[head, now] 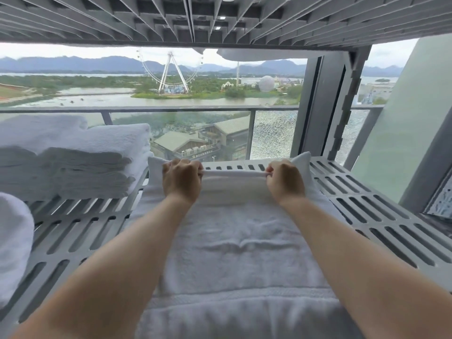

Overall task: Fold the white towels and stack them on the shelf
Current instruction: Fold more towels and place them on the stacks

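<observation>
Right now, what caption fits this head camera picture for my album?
Left hand and right hand pinch the far edge of a white towel on the slatted shelf.

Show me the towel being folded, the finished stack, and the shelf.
towel being folded (234,241), head view, flat middle.
stack of folded towels (73,165), head view, front edge.
shelf (367,211), head view, bare slotted surface, right.

Both arms bare, stretched forward from the bottom corners, forearms angling slightly inward. Left grip (181,179): back of hand to camera, knuckles up, fingers curled, pinching the far fold of the towel (234,241). Right grip (285,181): mirrored pose, fingers and thumb pinched on the same fold. Grips level with each other and apart, with the fold pulled taut between them. Wrists roughly straight, low over the towel surface. Fingertips mostly hidden under the curled knuckles.
</observation>
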